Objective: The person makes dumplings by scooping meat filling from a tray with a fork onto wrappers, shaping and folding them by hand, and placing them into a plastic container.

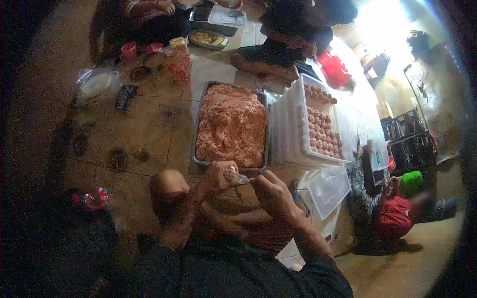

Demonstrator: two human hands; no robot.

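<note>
Nearest the camera, a dark shirt (223,270), then bare forearms reaching forward past a bent knee (169,182). Left hand (217,175) curled around a small lump of ground meat (230,170). Right hand (272,191) closed narrowly, apparently on the handle of a small shiny spoon (240,180), close against the lump. Too small and blurred to tell how much of the lump lies on the metal.

Just beyond, on the tiled floor (149,119), a deep tray (195,144) heaped with meat mixture (231,124). Beside it on the right, stacked plastic tubs (285,131), with rows of meatballs (325,131) in the uppermost.

Best worked with a steady, gentle squeeze of the left and a light sweep of the right, for even, round portions. Better to keep both wrists close together and low over the near side of the tray, for any crumbs to drop back in. Worth minding: the tray's near rim, just ahead of the left knuckles; the upright tub wall on the way right; the clear lid (329,191) flat beyond the right forearm. More elbow room above the tray than between the tubs and the lid.
</note>
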